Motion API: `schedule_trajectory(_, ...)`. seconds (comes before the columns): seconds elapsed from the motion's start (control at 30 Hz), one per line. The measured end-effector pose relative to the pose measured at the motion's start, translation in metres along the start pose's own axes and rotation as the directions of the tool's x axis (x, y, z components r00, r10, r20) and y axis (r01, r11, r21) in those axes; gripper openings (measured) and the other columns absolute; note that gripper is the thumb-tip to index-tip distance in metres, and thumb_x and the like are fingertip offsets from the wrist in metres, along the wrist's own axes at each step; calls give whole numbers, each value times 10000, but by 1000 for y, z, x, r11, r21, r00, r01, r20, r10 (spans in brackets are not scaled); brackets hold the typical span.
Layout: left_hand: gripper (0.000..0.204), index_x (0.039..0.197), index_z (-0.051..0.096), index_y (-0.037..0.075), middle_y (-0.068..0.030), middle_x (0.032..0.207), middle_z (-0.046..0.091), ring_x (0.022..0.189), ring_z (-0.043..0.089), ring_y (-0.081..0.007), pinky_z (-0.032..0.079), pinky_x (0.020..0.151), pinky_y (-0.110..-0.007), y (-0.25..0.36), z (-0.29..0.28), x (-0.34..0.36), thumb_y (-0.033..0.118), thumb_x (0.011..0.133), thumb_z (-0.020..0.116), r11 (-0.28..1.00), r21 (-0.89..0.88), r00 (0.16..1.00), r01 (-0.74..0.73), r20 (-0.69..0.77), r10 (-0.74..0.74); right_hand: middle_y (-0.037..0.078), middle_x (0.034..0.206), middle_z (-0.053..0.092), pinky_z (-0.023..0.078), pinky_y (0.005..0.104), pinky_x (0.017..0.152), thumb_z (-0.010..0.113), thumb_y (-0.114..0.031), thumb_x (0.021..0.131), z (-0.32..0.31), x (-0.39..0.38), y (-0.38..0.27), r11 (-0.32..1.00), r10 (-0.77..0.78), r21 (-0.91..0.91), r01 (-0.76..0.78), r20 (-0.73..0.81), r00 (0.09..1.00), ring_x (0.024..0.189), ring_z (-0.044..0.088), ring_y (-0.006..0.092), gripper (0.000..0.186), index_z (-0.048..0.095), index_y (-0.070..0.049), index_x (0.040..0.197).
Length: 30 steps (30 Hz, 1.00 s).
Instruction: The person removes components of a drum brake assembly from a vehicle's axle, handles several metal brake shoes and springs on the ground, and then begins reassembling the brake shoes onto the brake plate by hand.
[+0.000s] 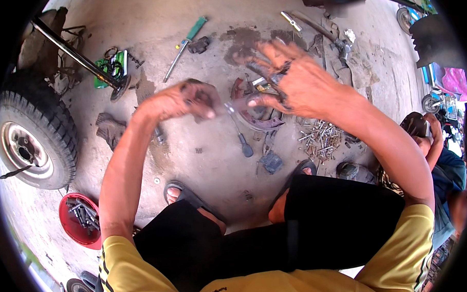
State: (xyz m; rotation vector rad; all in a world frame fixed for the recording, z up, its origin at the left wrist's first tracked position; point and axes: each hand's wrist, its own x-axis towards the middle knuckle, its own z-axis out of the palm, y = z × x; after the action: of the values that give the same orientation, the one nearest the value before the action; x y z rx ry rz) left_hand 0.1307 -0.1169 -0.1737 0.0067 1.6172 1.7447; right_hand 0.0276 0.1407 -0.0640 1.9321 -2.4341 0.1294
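My left hand (193,100), motion-blurred, has its dirty fingers curled together; whatever they may hold is unclear. A small blurred silver piece (229,108) shows just right of its fingertips, above a thin shaft with a dark handle (246,145) on the floor. My right hand (285,80) is raised with fingers spread and blurred, over rusty curved metal shoes (266,122) that are partly hidden beneath it. A pile of bolts and small parts (321,140) lies below the right hand, and a dark metal block (270,161) sits on the concrete.
A green-handled screwdriver (193,29) and hammer (338,44) lie farther back. At left are a wheel (38,158), a flanged shaft (86,63) and a red bucket (78,227) of parts. Another person (445,174) is close at right, with motorbikes (435,103) behind.
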Motion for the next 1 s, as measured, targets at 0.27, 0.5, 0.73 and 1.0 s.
schedule_trajectory(0.27, 195, 1043, 671, 33, -25, 903, 682, 815, 626, -123, 517, 707, -299, -32, 37, 20, 62, 869, 754, 1000, 3, 997, 4, -81, -3, 258, 932, 647, 503, 441, 848, 653, -331, 945, 38, -42, 15, 785, 270, 392, -480, 482, 834, 950, 641, 354, 376, 711, 40, 959)
schedule_trajectory(0.5, 306, 1030, 676, 63, -167, 911, 703, 887, 701, -349, 559, 769, -464, -107, 62, 2, 157, 751, 761, 295, 953, 998, 70, -67, -21, 87, 1012, 666, 506, 313, 735, 778, -212, 864, 25, -56, 35, 572, 398, 627, -530, 353, 847, 829, 608, 168, 311, 717, -80, 1138)
schedule_trajectory(0.73, 174, 851, 684, 19, -188, 866, 711, 872, 683, -401, 540, 763, -482, -98, 54, 13, 173, 772, 703, 391, 915, 987, 101, -44, -151, 170, 1263, 543, 484, 400, 916, 746, -397, 851, 10, -62, 40, 434, 379, 536, -724, 621, 686, 1051, 592, 270, 543, 637, -95, 1289)
schedule_trajectory(1.0, 201, 1010, 691, 70, -190, 944, 694, 909, 688, -379, 562, 781, -457, -75, -29, 0, 230, 889, 684, 350, 766, 788, 540, -606, 110, 82, 886, 652, 492, 365, 792, 715, -207, 875, -35, -65, 25, 353, 437, 507, -786, 653, 618, 829, 590, 200, 279, 629, -39, 1081)
